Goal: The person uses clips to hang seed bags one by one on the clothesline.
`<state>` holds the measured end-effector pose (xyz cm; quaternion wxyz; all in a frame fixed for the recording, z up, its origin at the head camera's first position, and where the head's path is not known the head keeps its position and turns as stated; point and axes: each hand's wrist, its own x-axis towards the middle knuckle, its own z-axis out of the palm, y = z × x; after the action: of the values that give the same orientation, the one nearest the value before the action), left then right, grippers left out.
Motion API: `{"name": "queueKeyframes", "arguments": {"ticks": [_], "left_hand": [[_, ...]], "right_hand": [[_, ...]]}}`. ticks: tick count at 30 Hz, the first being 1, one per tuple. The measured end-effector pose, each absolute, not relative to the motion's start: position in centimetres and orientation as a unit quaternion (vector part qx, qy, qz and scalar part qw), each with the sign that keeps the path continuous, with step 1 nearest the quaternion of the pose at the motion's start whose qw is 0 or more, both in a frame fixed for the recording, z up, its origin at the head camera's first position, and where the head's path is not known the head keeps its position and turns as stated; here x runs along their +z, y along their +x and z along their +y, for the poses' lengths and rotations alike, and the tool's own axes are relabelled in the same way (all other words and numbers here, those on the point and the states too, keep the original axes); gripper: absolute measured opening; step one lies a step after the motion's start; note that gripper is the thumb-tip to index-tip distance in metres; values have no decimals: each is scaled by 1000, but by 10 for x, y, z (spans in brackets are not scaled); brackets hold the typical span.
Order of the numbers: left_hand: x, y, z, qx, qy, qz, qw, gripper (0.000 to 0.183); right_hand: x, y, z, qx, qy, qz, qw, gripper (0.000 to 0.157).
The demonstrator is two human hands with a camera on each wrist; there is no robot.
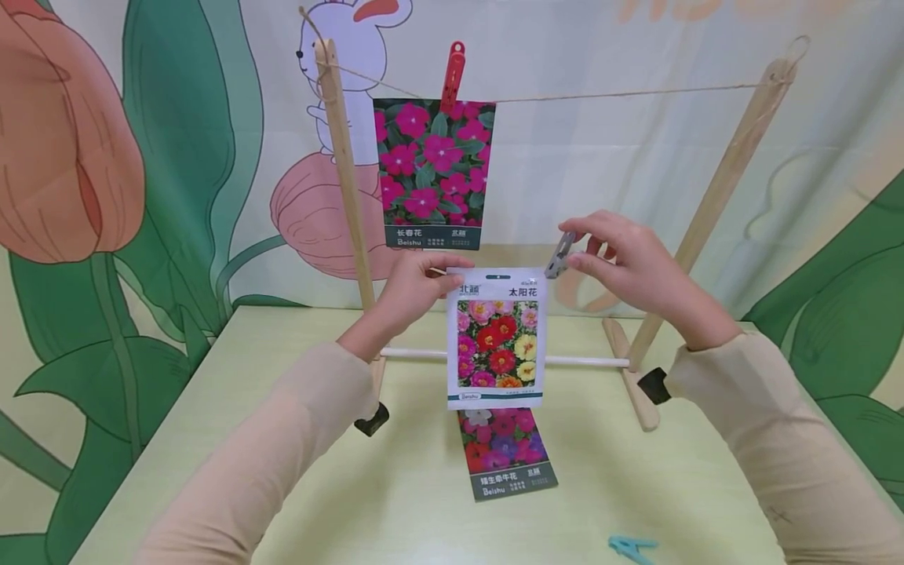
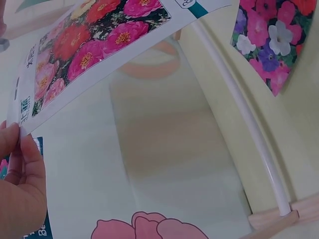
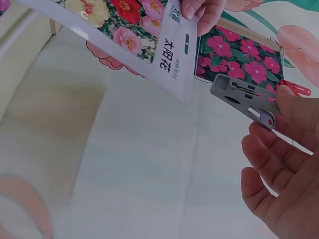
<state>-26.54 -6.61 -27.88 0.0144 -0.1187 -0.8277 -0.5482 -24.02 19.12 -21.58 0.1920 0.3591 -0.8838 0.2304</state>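
My left hand (image 1: 417, 286) pinches the top left corner of a white seed packet (image 1: 497, 337) printed with red, pink and yellow flowers, holding it upright above the table. Between the thumb and fingers of my right hand (image 1: 628, 263) is a grey clothespin (image 1: 560, 255), close to the packet's top right corner. In the right wrist view, the clothespin (image 3: 244, 97) points toward the packet and looks apart from it. Behind and above, a seed packet with magenta flowers (image 1: 434, 169) hangs from a twine line (image 1: 600, 95), clipped by a red clothespin (image 1: 453, 76).
Wooden posts (image 1: 734, 173) hold up the twine, and a white rod (image 1: 586, 362) joins their feet. Another seed packet (image 1: 508, 455) lies on the table (image 1: 339, 486) below the held one. Near the front edge is a teal clothespin (image 1: 632, 547). A printed curtain (image 1: 565, 47) hangs behind.
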Motion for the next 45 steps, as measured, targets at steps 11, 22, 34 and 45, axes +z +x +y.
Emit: {"name": "queueKeyframes", "arguments": {"ticks": [11, 22, 34, 45], "left_hand": [[-276, -265, -61, -555, -106, -825, 33, 23], [-272, -269, -57, -560, -106, -820, 53, 22], [-266, -271, -53, -561, -101, -817, 82, 21], [-260, -272, -49, -557, -108, -817, 107, 20]], "right_hand": [[-208, -244, 187, 258, 325, -888, 197, 36], [-200, -247, 182, 263, 316, -888, 204, 35], [-192, -249, 176, 259, 318, -885, 219, 34], [-182, -249, 175, 243, 323, -882, 243, 34]]}}
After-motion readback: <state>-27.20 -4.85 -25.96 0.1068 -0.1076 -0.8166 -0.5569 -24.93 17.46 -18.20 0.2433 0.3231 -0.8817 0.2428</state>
